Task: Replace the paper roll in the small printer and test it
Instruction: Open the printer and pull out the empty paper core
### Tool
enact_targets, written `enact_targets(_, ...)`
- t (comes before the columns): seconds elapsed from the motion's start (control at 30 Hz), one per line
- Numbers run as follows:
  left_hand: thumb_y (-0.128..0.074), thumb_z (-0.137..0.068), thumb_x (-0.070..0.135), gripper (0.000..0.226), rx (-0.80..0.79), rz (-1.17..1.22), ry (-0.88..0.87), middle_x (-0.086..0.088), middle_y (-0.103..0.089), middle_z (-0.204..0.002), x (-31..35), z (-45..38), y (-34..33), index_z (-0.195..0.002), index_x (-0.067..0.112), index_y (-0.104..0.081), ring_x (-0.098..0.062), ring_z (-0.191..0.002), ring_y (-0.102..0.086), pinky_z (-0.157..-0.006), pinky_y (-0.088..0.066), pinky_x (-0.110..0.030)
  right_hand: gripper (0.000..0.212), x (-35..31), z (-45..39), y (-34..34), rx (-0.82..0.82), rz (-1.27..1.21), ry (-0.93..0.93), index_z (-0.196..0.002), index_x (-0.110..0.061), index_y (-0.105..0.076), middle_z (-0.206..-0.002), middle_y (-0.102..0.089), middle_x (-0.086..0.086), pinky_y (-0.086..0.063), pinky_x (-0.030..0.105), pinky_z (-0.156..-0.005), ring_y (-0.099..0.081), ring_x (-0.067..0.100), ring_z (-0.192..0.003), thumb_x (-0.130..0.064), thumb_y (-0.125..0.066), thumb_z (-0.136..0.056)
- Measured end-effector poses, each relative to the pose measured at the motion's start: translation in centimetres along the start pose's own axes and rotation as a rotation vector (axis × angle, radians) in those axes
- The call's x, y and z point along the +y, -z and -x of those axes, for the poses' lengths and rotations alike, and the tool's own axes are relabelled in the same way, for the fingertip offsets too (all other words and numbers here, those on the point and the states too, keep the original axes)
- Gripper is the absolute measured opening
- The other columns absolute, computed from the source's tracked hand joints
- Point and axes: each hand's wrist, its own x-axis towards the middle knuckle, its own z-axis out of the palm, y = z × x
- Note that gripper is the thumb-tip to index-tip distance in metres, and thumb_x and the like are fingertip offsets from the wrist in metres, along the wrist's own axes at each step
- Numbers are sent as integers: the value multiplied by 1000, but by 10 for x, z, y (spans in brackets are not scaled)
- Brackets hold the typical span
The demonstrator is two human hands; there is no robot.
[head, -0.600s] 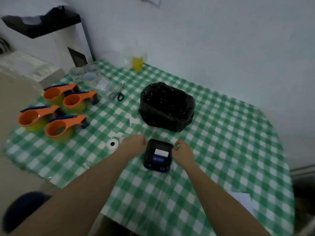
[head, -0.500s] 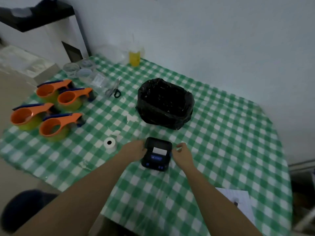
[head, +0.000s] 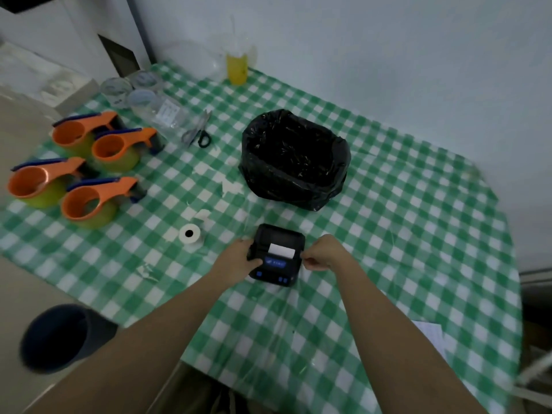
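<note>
A small black printer (head: 276, 253) lies flat on the green checked tablecloth (head: 388, 234), its lid down and a white strip of paper showing at its slot. My left hand (head: 239, 259) grips the printer's left side. My right hand (head: 324, 253) rests curled against its right side, fingers pinched at the edge. A white paper roll (head: 190, 234) stands on the cloth to the left of the printer, apart from both hands.
A black bag-lined bin (head: 294, 158) stands just behind the printer. Several orange tape dispensers (head: 86, 171) sit far left, scissors (head: 198, 132), clear jars (head: 131, 94) and a yellow bottle (head: 237, 67) behind. A dark stool (head: 56, 336) and loose paper (head: 430, 333) lie near the front edge.
The camera view has shifted downward and closer. Both hands stay at the printer's sides, the left now closing further around it.
</note>
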Motion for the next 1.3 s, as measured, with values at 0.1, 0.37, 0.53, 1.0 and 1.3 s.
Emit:
enact_targets(0.1, -63, -83, 15, 46, 24, 53, 19, -12, -60, -121, 2, 0, 0, -125, 5, -49, -33, -104, -62, -92, -50, -43, 49, 1, -2, 2, -32, 12, 0, -47, -12, -32, -28, -37, 2, -39, 14, -30, -44, 9, -22, 9, -65, -77)
enact_targets(0.37, -63, -84, 15, 72, 42, 93, 19, -13, -57, -131, 1, 1, -3, -144, 11, -22, -30, -106, -62, -90, -48, -37, 47, 5, 1, -2, 4, 67, 52, -44, -14, -34, -28, -41, -3, -47, 28, -49, -47, 14, -34, 4, -63, -77)
enact_targets(0.53, -65, -82, 16, 70, 42, 85, 7, -13, -57, -130, -2, 0, -2, -142, 12, -27, -29, -107, -62, -94, -50, -48, 24, 23, 22, -25, 280, 271, 274, -96, -2, -67, -90, -69, 15, -51, 34, -74, -63, 27, -81, -22, -58, -87)
enact_targets(1.0, -56, -88, 23, 61, -10, -82, 12, -13, -50, -138, 1, -2, 4, -140, 10, -28, -29, -119, -53, -99, -45, -41, 21, 16, 8, -61, 435, 230, 365, -101, -13, -67, -113, -51, 9, -38, 34, -94, -43, 27, -109, -28, -61, -88)
enact_targets(1.3, -47, -93, 19, 36, 234, 36, -148, -9, -55, -134, 39, -5, 51, -128, 11, -50, -26, -114, -57, -98, -47, -39, 12, -32, 72, -7, 404, -234, 651, -86, -9, -63, -84, -68, 6, -53, 35, -72, -63, 21, -79, -21, -60, -89)
